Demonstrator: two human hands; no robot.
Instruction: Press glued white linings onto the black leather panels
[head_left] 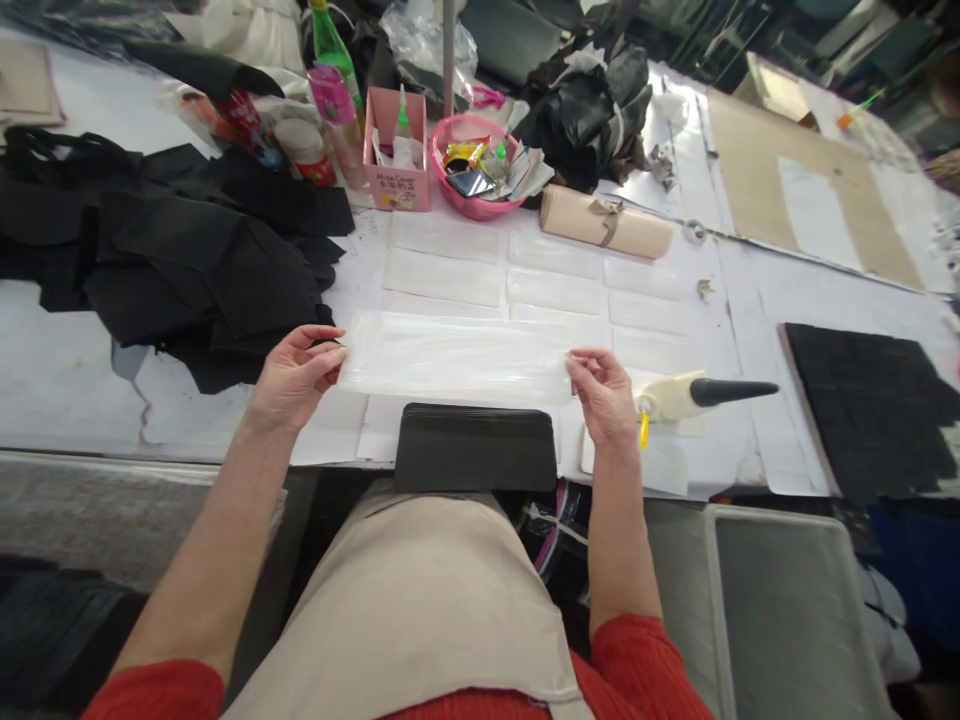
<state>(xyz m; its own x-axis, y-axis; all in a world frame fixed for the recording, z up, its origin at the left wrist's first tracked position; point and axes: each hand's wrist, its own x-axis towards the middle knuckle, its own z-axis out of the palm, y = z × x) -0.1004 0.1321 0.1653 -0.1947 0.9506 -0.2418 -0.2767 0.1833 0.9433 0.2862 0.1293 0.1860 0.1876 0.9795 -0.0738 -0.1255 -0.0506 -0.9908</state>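
Between my two hands a translucent whitish rectangular sheet (457, 358) is stretched out flat above the white-covered table. My left hand (296, 375) pinches its left end, and my right hand (602, 392) pinches the right end. Just below the sheet, a stack of black rectangular pieces (474, 450) lies at the table's front edge, close to my apron. Beyond the sheet, several similar pale rectangular pieces (442, 276) lie in rows on the table. A cream-coloured tool with a black tapered end (675, 397) rests right of my right hand.
Black cut pieces (187, 250) are heaped at the left. Along the back stand a pink box (397, 165), a pink basin (480, 210) with small items, and a rolled beige bundle (604, 222). A black stack (870, 400) lies right; a grey bin (787, 600) sits below the edge.
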